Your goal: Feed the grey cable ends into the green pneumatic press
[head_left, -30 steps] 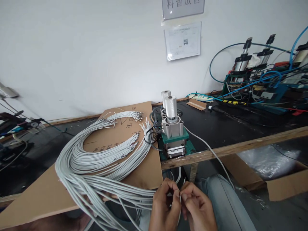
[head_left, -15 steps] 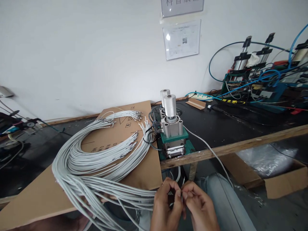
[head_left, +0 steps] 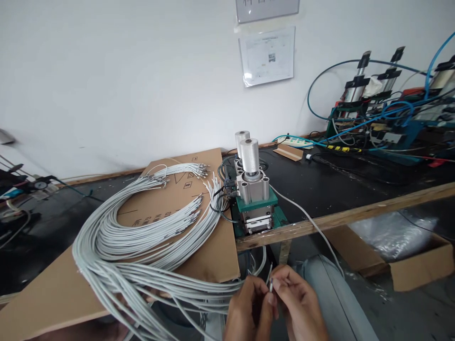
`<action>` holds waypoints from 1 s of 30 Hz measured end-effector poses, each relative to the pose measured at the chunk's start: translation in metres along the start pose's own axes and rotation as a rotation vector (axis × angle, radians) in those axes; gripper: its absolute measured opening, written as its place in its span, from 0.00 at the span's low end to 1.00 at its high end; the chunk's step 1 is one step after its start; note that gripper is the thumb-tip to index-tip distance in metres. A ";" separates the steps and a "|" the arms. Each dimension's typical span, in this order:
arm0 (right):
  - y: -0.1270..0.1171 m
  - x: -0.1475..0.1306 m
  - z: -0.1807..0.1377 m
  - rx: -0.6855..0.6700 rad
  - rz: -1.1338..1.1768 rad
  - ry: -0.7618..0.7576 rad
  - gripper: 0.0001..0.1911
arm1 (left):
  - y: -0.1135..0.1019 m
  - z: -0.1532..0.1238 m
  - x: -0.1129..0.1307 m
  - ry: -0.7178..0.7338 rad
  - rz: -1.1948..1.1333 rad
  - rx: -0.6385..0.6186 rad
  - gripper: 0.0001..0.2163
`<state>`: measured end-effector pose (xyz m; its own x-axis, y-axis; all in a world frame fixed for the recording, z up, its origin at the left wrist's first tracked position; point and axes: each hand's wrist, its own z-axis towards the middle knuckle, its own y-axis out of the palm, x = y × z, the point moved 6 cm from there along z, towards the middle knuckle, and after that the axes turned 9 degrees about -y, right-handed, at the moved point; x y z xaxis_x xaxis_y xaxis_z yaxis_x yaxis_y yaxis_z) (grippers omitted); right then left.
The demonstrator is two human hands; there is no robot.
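My left hand [head_left: 250, 308] is closed in a pinch on a white cable [head_left: 271, 286], whose short end stands up between my fingertips. My right hand [head_left: 298, 300] pinches the same cable near its tip, thumb against forefinger; a small dark spot shows there, too small to name. Both hands are close together, below the bench's front edge. To their left lies a big bundle of white cables [head_left: 88, 232], curved round on a cardboard sheet [head_left: 216, 263], with some strands running toward my left hand. Just beyond my hands stands a pneumatic press [head_left: 252, 184] on a green base.
The black bench [head_left: 305, 194] has a wooden front edge. More pneumatic machines [head_left: 359, 90] with blue hoses stand at the back right, near a power strip [head_left: 295, 142]. An open cardboard box [head_left: 419, 270] with clear plastic sits below at right. Paper notices [head_left: 268, 57] hang on the wall.
My hands have shifted slightly, and the cable's white end now shows between my fingertips. The view has moved slightly; the cable bundle lies as before.
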<state>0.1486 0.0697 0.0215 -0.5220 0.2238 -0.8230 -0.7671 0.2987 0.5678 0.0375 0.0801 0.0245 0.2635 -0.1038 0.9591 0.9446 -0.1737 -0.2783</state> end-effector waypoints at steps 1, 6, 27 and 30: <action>0.000 0.003 -0.001 0.009 0.031 0.029 0.22 | 0.002 0.001 -0.002 -0.012 -0.023 0.004 0.21; 0.002 0.011 -0.001 -0.027 0.089 0.064 0.21 | 0.005 0.003 -0.004 -0.054 -0.128 0.004 0.22; -0.003 -0.006 0.014 -0.268 -0.213 -0.055 0.18 | -0.001 0.003 0.004 -0.112 -0.198 -0.065 0.21; -0.002 -0.008 0.014 -0.268 -0.175 -0.075 0.16 | 0.000 0.003 0.004 -0.153 -0.248 -0.089 0.21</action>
<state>0.1593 0.0799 0.0276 -0.3521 0.2609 -0.8989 -0.9189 0.0862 0.3849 0.0391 0.0823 0.0280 0.0599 0.0998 0.9932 0.9649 -0.2608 -0.0320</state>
